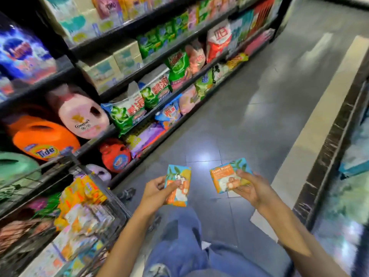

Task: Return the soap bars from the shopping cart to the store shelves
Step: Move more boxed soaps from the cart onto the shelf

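My left hand [154,189] grips an orange and blue soap bar box [178,185] by its left edge, held upright over the floor. My right hand [249,185] holds a second soap bar box [226,177], labelled Goat Soap, with the thumb on its face. Both boxes hover above my knees in the aisle. The wire shopping cart [111,212] stands at the lower left, with several more soap boxes [79,220] piled inside. The store shelves [139,62] run along the left side.
Detergent jugs [43,139] and bags of washing powder [127,112] fill the shelves. Grey tiled floor [249,108] stretches ahead down the aisle. A dark display edge [327,152] borders the right side. My jeans-clad legs [185,246] are below.
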Demonstrator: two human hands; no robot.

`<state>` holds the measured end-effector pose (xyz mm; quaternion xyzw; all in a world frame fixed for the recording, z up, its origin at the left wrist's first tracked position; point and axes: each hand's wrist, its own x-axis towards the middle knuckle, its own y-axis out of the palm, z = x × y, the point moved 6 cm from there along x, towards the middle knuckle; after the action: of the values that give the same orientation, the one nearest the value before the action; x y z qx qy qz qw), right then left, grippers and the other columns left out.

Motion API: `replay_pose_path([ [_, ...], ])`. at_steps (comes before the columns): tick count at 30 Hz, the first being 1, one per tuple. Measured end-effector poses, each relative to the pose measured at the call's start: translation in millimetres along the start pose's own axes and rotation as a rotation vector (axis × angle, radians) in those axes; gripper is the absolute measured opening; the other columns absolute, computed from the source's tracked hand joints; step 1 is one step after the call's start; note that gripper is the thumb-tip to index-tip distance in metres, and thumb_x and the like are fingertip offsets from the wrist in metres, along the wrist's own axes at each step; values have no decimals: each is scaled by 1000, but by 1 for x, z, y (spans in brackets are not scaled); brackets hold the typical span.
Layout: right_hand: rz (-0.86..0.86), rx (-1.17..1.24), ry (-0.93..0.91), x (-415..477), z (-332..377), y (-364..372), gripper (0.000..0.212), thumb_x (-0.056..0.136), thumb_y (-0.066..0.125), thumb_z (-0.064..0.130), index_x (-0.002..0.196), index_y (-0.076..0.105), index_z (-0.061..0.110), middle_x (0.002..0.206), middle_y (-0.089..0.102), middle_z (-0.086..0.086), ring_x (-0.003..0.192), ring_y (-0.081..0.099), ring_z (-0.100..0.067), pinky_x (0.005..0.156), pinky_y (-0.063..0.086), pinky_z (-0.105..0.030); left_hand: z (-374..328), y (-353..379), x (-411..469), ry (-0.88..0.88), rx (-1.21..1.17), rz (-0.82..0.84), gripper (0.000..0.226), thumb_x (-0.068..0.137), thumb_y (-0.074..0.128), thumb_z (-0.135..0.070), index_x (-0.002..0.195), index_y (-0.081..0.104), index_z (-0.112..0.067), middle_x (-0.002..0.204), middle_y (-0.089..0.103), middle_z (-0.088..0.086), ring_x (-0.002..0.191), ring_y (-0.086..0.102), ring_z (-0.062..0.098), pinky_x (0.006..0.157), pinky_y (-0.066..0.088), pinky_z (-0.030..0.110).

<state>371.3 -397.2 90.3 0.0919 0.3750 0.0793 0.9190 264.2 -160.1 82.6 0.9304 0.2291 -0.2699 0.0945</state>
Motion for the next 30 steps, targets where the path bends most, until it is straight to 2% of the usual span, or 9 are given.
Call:
replay_pose_path([
  [3, 80, 6, 16, 49, 35, 25, 22, 75, 67, 13, 96, 61, 10, 77, 72, -5, 66, 70, -18, 63, 59, -25, -19, 1, 36, -5, -51, -73, 13, 83, 66, -4, 96, 67, -2, 80, 72, 7, 60, 67, 8, 52, 53, 20],
  [7, 149, -10, 44, 113, 75, 67, 17, 82, 64, 9, 98, 61, 9, 79, 72, -7, 67, 70, -18, 69, 59, -28, -55, -1, 93, 3, -91, -133, 11, 83, 65, -5, 95, 67, -5, 74, 73, 0, 59, 66, 6, 51, 52, 19],
  [14, 249, -45, 34, 207, 169, 152, 35, 73, 68, 13, 105, 57, 9, 79, 72, -8, 66, 70, -20, 64, 59, -28, -168, -11, 200, 88, -125, -182, 17, 82, 67, -5, 99, 66, -5, 82, 73, 3, 63, 67, 6, 53, 51, 18],
  [17, 310, -48, 5, 234, 211, 189, 23, 83, 62, 11, 106, 58, 9, 78, 72, -8, 64, 70, -19, 63, 59, -28, -218, -19, 230, 150, -123, -206, 24, 81, 68, -9, 104, 65, -5, 90, 72, 7, 67, 68, 7, 55, 52, 18],
  [19, 374, -62, -22, 247, 240, 216, 19, 84, 59, 10, 103, 60, 10, 77, 72, -8, 62, 69, -18, 61, 59, -27, -253, -23, 247, 216, -110, -204, 24, 81, 67, -9, 104, 66, -6, 88, 73, 3, 70, 68, 8, 58, 53, 19],
  [22, 501, -98, -101, 258, 290, 263, 36, 76, 62, 11, 112, 57, 10, 82, 70, -10, 61, 69, -20, 56, 58, -31, -310, -30, 263, 334, -52, -186, 26, 76, 74, -10, 101, 67, -8, 83, 73, -2, 70, 66, 4, 60, 52, 17],
  [25, 623, -118, -200, 265, 345, 306, 57, 67, 66, 15, 121, 51, 21, 94, 68, -8, 68, 70, -22, 55, 58, -36, -370, -39, 269, 450, 18, -239, 27, 68, 75, -19, 94, 69, -15, 83, 74, -3, 72, 65, 4, 64, 53, 18],
  [27, 724, -135, -249, 268, 384, 335, 67, 58, 79, 17, 119, 53, 26, 95, 70, -6, 73, 70, -22, 55, 57, -35, -410, -44, 269, 511, 37, -277, 27, 71, 77, -16, 96, 67, -16, 80, 74, -7, 70, 65, 2, 61, 52, 15],
  [30, 865, -182, -307, 264, 439, 371, 61, 53, 82, 21, 109, 57, 21, 94, 71, -7, 74, 70, -20, 55, 57, -33, -469, -44, 258, 606, 65, -299, 38, 70, 81, -27, 103, 64, -17, 82, 74, -7, 70, 66, 2, 59, 50, 14],
])
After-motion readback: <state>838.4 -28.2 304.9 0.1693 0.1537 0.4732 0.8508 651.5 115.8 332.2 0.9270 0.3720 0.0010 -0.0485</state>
